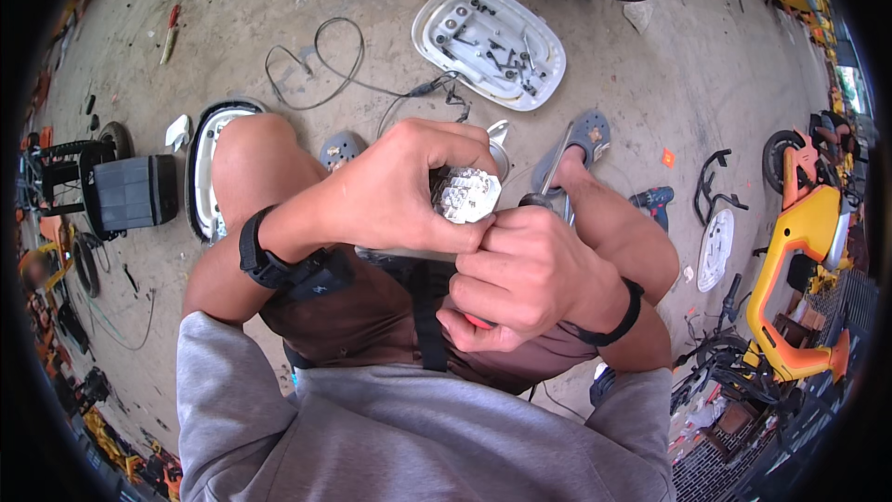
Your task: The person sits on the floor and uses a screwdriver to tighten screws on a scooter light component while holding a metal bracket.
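My left hand (386, 181) is closed around a small lamp (467, 195) with a clear, faceted, silvery face, which is turned up toward me. My right hand (539, 270) is wrapped round a screwdriver (555, 170). The screwdriver's metal shaft points away from me, past the lamp's right side, and a bit of red handle shows below the fist. My right knuckles meet my left thumb just under the lamp. Both hands are above my lap, and the fingers cover most of the lamp's body and the handle.
A white tray-like shell (488, 46) with screws and small black parts lies ahead. A cable (344, 84) loops beside it. Past my right leg are a drill (655, 204) and a yellow scooter frame (790, 270). At left stands a black box (137, 193); a white shell (206, 153) sits beside my knee.
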